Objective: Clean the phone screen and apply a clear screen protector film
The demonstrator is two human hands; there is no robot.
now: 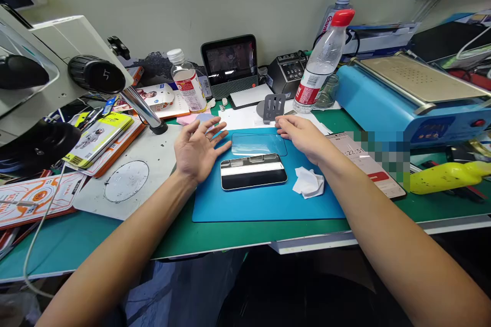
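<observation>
My left hand [199, 150] is palm up with its fingers spread, holding nothing. Its fingertips are close to the left end of a clear glass sheet [259, 144], which looks like a phone screen protector. At the sheet's far right corner is my right hand [301, 135], palm down, fingers loosely bent and slightly apart. Whether those fingertips touch the glass I cannot tell. Just in front of the sheet lies a phone [253, 172] with a dark, glossy face reflecting a white band. A crumpled white wipe [308, 182] rests right of the phone on the blue mat [245, 208].
A microscope [97, 74] and stacked boxes [102, 138] occupy the left side. Behind stand two drink bottles [187, 82], a smart display [230, 64] and a red-capped bottle [320, 66]. At right are a large phone [378, 171], a yellow bottle [445, 178] and a blue machine [383, 97].
</observation>
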